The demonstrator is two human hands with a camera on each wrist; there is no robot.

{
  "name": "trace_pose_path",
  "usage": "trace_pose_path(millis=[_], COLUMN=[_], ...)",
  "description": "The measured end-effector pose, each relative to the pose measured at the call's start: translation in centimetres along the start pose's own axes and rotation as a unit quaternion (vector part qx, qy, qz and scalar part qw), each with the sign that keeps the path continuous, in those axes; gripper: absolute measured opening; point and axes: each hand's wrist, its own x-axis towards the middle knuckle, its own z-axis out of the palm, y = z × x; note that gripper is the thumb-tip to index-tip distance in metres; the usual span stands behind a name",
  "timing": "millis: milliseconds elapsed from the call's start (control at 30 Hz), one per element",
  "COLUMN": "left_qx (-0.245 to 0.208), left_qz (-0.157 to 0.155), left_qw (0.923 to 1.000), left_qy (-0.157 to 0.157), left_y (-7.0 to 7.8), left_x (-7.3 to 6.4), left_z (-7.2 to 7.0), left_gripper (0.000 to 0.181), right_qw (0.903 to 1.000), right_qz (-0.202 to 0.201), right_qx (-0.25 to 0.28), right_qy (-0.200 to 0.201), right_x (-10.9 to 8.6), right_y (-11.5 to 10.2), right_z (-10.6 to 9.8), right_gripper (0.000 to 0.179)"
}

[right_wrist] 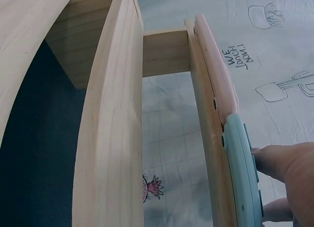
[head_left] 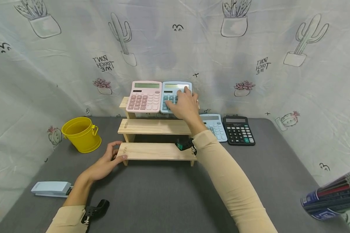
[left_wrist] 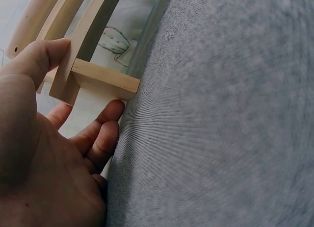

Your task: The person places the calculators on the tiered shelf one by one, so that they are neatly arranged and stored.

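Observation:
A three-step wooden shelf (head_left: 156, 126) stands at the back of the table. Its top step carries a pink calculator (head_left: 144, 96) and, right beside it, a light blue calculator (head_left: 167, 97), both tilted up. My right hand (head_left: 187, 106) reaches over the blue one, fingers spread and touching its face; in the right wrist view the fingertips (right_wrist: 265, 159) meet its key side. At the lowest step's left end, my left hand (head_left: 106, 163) grips the board, thumb on top. The left wrist view shows the thumb (left_wrist: 56, 49) on the board (left_wrist: 87, 38), a finger behind it.
Right of the shelf lie another light blue calculator (head_left: 214, 124) and a black calculator (head_left: 239, 131). A yellow bucket (head_left: 81, 136) stands at left, a pale blue stapler (head_left: 52, 188) nearer. A tube of pencils (head_left: 332, 194) sits at the right edge. Printed cloth (head_left: 175, 48) hangs behind.

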Motion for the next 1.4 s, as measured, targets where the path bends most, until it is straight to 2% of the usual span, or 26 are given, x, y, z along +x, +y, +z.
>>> trace_pose_path(millis=[333,567,800,933,1100,1400], left_qx=[0.007,0.0,-0.001,0.002,0.003,0.009], left_qz=[0.004,0.001,0.011,0.01,0.008,0.005], left_qw=[1.0,1.0,0.9999,0.9999,1.0,0.9999], left_qy=[0.006,0.006,0.005,0.011,0.003,0.004], left_y=[-0.3,-0.5,-0.8,-0.7,-0.5,-0.3], left_x=[0.0,-0.2,-0.1,-0.2,-0.3,0.1], left_z=[0.0,0.5,0.6,0.2,0.1,0.3], left_gripper=[0.073,0.072,0.073,0.071,0.072,0.072], right_qw=[0.9996,0.9997,0.9991,0.9979,0.9974,0.9967], right_qz=[-0.026,-0.022,-0.032,-0.052,-0.061,-0.072], right_qx=[0.003,0.003,0.026,0.039,0.036,0.035], right_qy=[0.005,-0.008,-0.002,-0.001,0.008,0.012], right_x=[-0.1,-0.1,-0.4,-0.6,-1.3,-3.0], right_y=[0.1,0.2,0.7,1.1,2.8,8.0], right_z=[0.2,0.4,0.2,-0.2,-1.1,-3.3], right_gripper=[0.073,0.073,0.074,0.074,0.074,0.074])
